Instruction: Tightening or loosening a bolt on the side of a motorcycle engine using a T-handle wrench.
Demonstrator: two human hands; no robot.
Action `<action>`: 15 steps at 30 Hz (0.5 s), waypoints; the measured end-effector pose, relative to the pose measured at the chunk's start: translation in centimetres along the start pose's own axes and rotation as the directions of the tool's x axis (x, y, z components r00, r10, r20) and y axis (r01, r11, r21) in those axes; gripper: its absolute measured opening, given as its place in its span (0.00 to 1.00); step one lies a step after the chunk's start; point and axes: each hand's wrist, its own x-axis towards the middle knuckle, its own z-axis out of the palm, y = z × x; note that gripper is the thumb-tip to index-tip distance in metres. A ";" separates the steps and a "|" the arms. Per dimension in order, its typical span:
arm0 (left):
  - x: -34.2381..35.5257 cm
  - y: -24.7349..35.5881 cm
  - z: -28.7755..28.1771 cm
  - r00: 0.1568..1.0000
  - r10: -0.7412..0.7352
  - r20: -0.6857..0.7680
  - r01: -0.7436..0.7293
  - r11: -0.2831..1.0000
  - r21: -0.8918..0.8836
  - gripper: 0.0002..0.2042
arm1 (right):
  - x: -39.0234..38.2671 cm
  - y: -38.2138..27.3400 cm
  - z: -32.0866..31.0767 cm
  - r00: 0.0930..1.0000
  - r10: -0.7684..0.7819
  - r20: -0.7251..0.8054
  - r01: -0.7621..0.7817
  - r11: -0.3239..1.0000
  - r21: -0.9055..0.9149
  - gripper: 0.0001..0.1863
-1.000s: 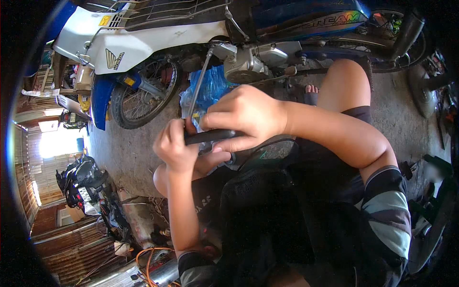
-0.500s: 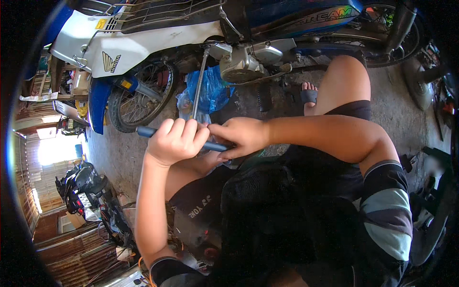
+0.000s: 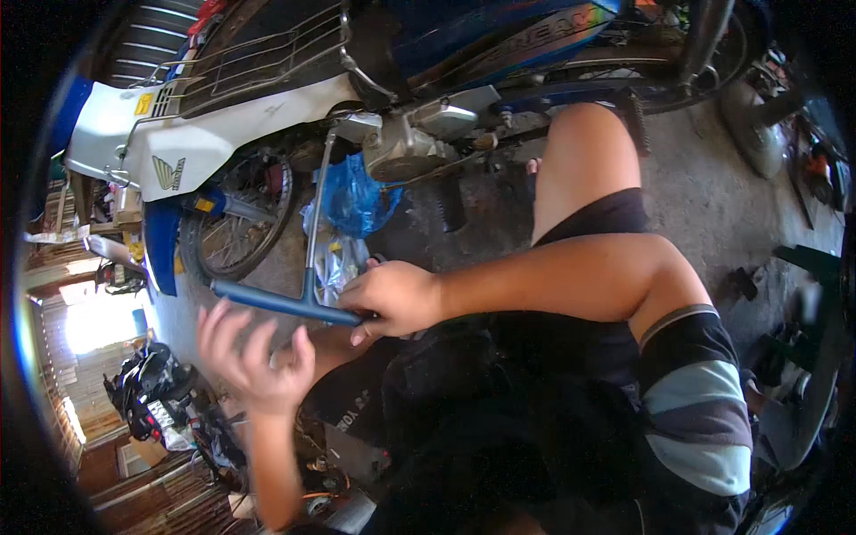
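Note:
A T-handle wrench (image 3: 267,300) with a blue grip bar and a long metal shaft reaches up to the side of the motorbike's engine (image 3: 406,150). The shaft's far end meets the bike beside the engine; its tip is hidden there. My right hand (image 3: 399,299) grips the right end of the bar, thumb underneath. Just below the bar's left half, my left hand (image 3: 259,366) is off the tool, fingers spread and slightly blurred. Behind the shaft lie a blue plastic bag (image 3: 357,196) and a clear bag (image 3: 343,263).
The motorbike spans the top, with a white leg shield (image 3: 214,134), wire rack (image 3: 276,67) and front wheel (image 3: 236,218). My bent right knee (image 3: 593,160) stands beside it. Another motorbike (image 3: 160,397) is at far left. A green plastic piece (image 3: 807,263) lies at right.
My left hand has let go of the wrench bar and opened below it. The right hand keeps its hold near the bar's right end. The view has shifted, so the bike appears further left.

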 end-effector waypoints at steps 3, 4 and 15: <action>-1.7 3.3 2.8 0.784 -0.598 -0.165 0.469 0.745 -0.474 0.22 | 0.2 -0.1 -0.1 0.999 -0.040 -0.027 0.040 0.999 0.000 0.18; -2.0 4.3 3.6 0.618 -0.783 0.069 0.619 0.430 -0.657 0.21 | 0.3 -0.1 -0.1 1.000 -0.003 0.007 0.004 1.000 -0.023 0.18; 3.2 -0.5 4.7 0.953 0.287 0.092 -0.293 0.954 0.062 0.08 | 1.5 0.9 -4.1 0.891 0.381 0.248 -0.263 0.877 -0.402 0.21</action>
